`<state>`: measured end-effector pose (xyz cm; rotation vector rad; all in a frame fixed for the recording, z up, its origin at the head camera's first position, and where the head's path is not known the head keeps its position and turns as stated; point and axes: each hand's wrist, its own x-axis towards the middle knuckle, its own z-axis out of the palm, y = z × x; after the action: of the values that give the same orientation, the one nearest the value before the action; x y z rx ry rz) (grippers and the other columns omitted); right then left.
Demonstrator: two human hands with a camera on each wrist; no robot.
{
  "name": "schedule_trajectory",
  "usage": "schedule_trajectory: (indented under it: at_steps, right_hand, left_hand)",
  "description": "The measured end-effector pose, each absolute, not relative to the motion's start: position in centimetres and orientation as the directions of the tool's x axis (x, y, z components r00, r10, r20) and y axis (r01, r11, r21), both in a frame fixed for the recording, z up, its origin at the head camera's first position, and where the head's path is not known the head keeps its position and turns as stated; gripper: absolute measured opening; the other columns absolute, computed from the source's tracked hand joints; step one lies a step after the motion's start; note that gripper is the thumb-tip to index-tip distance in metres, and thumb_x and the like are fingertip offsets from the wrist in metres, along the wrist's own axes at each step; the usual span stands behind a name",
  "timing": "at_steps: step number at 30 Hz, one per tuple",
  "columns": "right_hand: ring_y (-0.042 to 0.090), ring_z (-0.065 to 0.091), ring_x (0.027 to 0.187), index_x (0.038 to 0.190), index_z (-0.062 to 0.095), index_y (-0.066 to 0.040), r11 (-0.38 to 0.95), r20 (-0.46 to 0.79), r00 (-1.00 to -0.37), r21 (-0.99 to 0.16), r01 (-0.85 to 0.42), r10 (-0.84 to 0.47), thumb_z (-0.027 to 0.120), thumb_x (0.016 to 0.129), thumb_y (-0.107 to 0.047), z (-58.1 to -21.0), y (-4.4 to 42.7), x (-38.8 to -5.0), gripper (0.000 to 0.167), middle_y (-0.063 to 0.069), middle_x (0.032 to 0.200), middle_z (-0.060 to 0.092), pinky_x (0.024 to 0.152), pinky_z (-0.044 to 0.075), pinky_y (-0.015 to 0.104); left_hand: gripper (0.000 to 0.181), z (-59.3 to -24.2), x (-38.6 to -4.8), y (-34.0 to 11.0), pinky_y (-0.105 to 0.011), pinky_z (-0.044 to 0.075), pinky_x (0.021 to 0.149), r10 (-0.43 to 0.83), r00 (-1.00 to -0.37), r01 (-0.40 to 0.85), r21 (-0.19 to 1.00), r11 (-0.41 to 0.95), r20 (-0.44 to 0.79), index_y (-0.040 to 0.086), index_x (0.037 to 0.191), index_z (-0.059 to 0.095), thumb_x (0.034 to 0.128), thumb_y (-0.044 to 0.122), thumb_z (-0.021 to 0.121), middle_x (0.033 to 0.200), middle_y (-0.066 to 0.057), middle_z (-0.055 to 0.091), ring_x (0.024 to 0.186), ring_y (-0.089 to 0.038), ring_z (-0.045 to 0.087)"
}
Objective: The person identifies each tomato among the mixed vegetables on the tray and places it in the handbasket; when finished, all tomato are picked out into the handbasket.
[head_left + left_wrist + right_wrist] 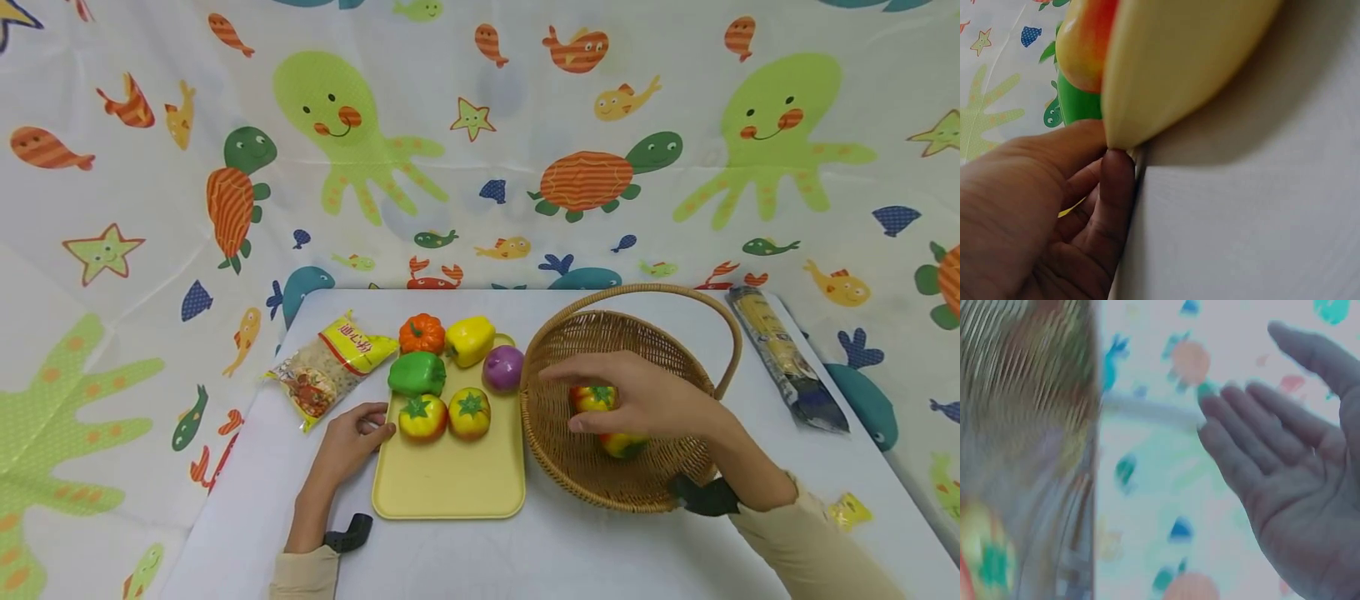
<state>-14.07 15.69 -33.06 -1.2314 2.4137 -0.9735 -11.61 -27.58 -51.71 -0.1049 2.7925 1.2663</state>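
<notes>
At the left edge of the yellow tray, my left hand pinches the rim between thumb and fingers; the left wrist view shows this grip close up. On the tray lie two yellow-and-red tomatoes, a green bell pepper, a yellow bell pepper, an orange pumpkin and a purple round vegetable. My right hand is over the wicker basket, fingers extended and holding nothing. Beneath it, partly hidden, yellow-and-red tomatoes lie inside the basket.
A bag of pasta lies left of the tray. Right of the basket is a long dark-ended packet, and a small yellow wrapper sits near the right sleeve. The basket's handle arches up at the back.
</notes>
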Motion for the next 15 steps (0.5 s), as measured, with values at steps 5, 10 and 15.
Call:
schedule_trajectory:
  at_steps: [5,10,15]
  right_hand:
    - [0.012,0.052,0.124,0.143,0.052,-0.023,0.324,0.201,-0.707,-0.781,-0.534,-0.678,0.074,0.089,-0.038,-33.8,11.8,-8.9,0.06,-0.011,0.139,0.053,0.099,0.045,0.036]
    - [0.013,0.049,0.128,0.146,0.046,-0.026,0.23,0.257,-0.782,-0.863,-0.451,-0.567,0.078,0.084,-0.043,-37.3,6.5,-5.1,0.071,-0.012,0.141,0.051,0.101,0.042,0.035]
    - [0.016,0.043,0.134,0.148,0.042,-0.023,0.194,0.228,-0.872,-0.921,-0.337,-0.433,0.081,0.082,-0.041,-42.0,2.2,-3.8,0.079,-0.007,0.146,0.045,0.106,0.036,0.037]
  left_hand:
    - [0.043,-51.6,-11.6,-27.8,-0.029,0.049,0.066,-0.041,-0.995,-0.098,0.742,0.663,-0.095,0.009,0.127,0.065,0.0896,0.029,0.074,0.096,-0.002,0.063,0.08,-0.016,0.059]
    - [0.043,-51.8,-11.6,-27.8,-0.029,0.049,0.066,-0.039,-0.996,-0.088,0.75,0.656,-0.083,0.009,0.126,0.065,0.0894,0.03,0.074,0.096,-0.001,0.064,0.08,-0.015,0.059]
    - [0.043,-51.9,-11.4,-27.6,-0.03,0.049,0.067,-0.043,-0.996,-0.092,0.749,0.656,-0.084,0.009,0.126,0.065,0.0893,0.03,0.074,0.095,0.0,0.064,0.08,-0.015,0.059]
